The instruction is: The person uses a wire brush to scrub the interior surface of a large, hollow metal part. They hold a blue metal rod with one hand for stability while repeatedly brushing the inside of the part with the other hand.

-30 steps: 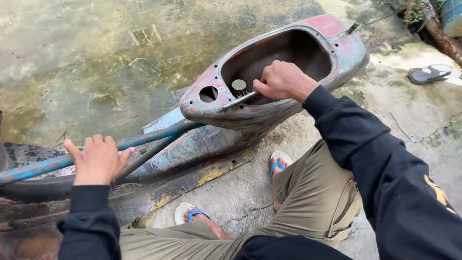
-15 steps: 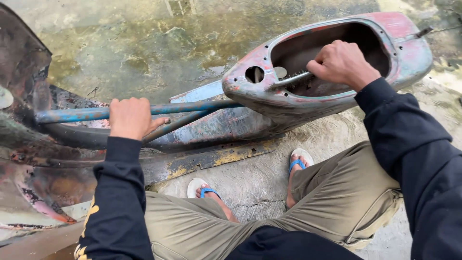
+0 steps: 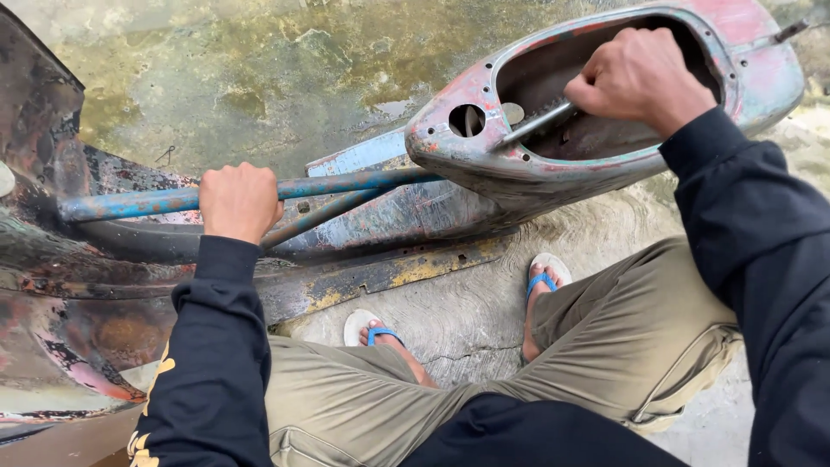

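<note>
A rusty old scooter frame lies on the ground in the head view. Its hollow rear shell (image 3: 484, 164), worn red and teal, points to the upper right. My left hand (image 3: 239, 201) is closed around a blue, rust-flecked tube (image 3: 138, 203) of the frame. My right hand (image 3: 641, 79) is inside the shell's open top, gripping a metal rod-like tool (image 3: 534, 124) whose tip rests near the round hole (image 3: 467, 120) at the shell's front. What the tool's tip touches is unclear.
The frame's corroded floor panel (image 3: 78, 329) spreads to the left. My knees in khaki trousers and feet in blue-strapped sandals (image 3: 543, 275) are close under the frame. Wet, stained concrete (image 3: 259, 78) lies beyond it.
The view has swung so the frame sits further right and closer. My left hand went from resting on the blue tube with fingers spread to gripping it. My right hand keeps hold of the tool.
</note>
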